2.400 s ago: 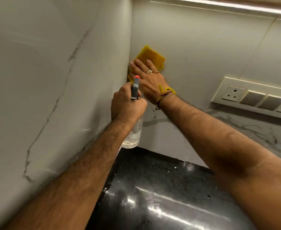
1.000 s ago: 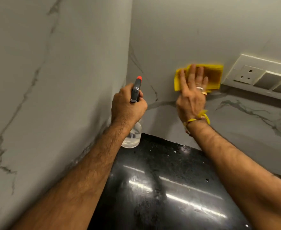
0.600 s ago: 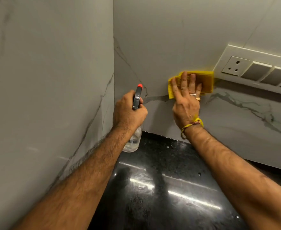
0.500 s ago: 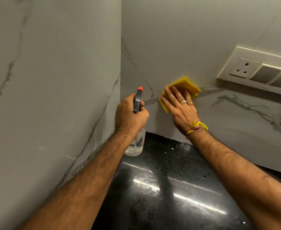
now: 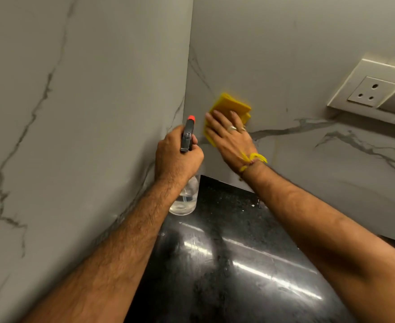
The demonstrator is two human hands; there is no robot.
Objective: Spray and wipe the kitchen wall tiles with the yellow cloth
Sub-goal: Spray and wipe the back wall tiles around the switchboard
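A folded yellow cloth (image 5: 232, 104) lies flat against the marbled back wall tile (image 5: 285, 54), close to the corner. My right hand (image 5: 230, 136) presses on it with fingers spread, covering its lower part. My left hand (image 5: 176, 157) grips a clear spray bottle (image 5: 185, 194) with a dark trigger head and orange nozzle, held upright just left of the cloth, above the counter's back corner. The bottle's neck is hidden by my fingers.
A second marbled tile wall (image 5: 75, 113) runs along the left. A glossy black countertop (image 5: 226, 264) lies below both arms. A cream socket and switch plate (image 5: 376, 94) is mounted on the back wall at the right.
My right hand has slid the cloth leftward along the back wall, away from the socket plate and toward the corner. My left hand with the bottle has stayed about where it was.
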